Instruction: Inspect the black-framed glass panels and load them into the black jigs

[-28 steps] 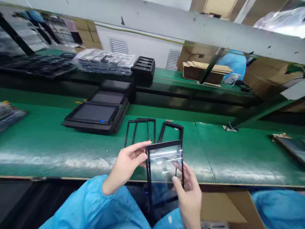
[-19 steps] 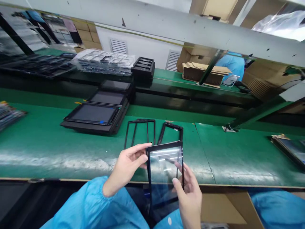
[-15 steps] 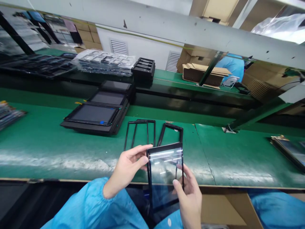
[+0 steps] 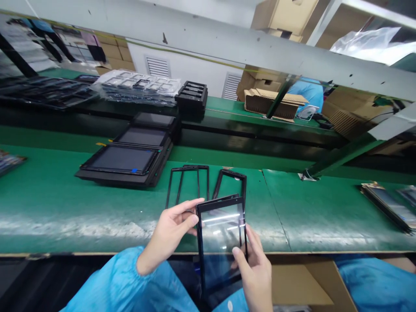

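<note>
A clear glass panel with a black border (image 4: 219, 255) is held tilted over the bench's front edge. Behind it, a thin black frame (image 4: 224, 199) shows at the top, slightly offset from the glass. My left hand (image 4: 170, 232) pinches their upper left edge between thumb and fingers. On the right side, my right hand (image 4: 258, 271) grips the panel, thumb on its front and fingers behind, seen partly through the glass. Just beyond lie overlapping thin black frames (image 4: 196, 167) and another thicker black frame (image 4: 233, 173), their lower parts hidden.
Dark screens in black trays (image 4: 123, 159) stand at the left on the green bench (image 4: 312, 212). More panels (image 4: 386, 206) lie at the right. Bagged trays (image 4: 136, 86) and cardboard dividers (image 4: 274, 103) sit on the back shelf. An open carton (image 4: 299, 284) and another person's blue sleeve (image 4: 377, 279) are at lower right.
The glass panel has shifted a little against the black frame behind it, so the frame's top edge shows more. Both hands keep their hold. The whole view has shifted slightly.
</note>
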Demonstrator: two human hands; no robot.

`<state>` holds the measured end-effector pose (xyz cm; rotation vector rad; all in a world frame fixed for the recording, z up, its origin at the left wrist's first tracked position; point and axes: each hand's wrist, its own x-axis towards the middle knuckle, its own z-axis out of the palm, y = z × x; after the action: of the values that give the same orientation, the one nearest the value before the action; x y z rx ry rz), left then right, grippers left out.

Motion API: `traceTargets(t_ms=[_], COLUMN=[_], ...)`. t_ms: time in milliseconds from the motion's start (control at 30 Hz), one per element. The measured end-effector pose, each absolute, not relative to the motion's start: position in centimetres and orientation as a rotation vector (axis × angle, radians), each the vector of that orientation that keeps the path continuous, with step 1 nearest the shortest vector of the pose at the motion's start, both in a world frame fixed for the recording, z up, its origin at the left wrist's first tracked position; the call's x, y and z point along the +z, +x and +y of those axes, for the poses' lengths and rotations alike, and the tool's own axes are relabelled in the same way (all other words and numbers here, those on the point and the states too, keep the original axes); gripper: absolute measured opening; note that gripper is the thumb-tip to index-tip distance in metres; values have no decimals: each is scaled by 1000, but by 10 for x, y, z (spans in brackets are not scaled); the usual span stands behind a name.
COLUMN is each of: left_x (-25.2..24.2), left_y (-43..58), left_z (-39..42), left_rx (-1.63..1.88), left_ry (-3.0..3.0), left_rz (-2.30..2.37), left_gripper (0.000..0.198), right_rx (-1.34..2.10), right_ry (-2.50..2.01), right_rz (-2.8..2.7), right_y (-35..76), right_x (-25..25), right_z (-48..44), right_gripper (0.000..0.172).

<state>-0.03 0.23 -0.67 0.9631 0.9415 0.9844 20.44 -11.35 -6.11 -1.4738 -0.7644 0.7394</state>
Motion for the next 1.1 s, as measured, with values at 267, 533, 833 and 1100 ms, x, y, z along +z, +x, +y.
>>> traceTargets(t_ms=[267,533,833,1100], left_x=[-4,-9,-8,-9], left_y=[0,0,4,5], left_z=[4,3,2,2], left_rx=[988,995,994,983], left_ry=[973,947,902,896], left_rz=[913,891,884,893], left_gripper=[49,48,49,49], right_rx=[879,865,913,899], right_ry=[-1464,-1519,-1534,-1537], right_rz=[-706,-744,-756,-801], right_y=[205,207,209,214], right_x=[-56,-52,-47,-53], right_z=[-113,-114,-114,-117], right_gripper=[55,57,57,55])
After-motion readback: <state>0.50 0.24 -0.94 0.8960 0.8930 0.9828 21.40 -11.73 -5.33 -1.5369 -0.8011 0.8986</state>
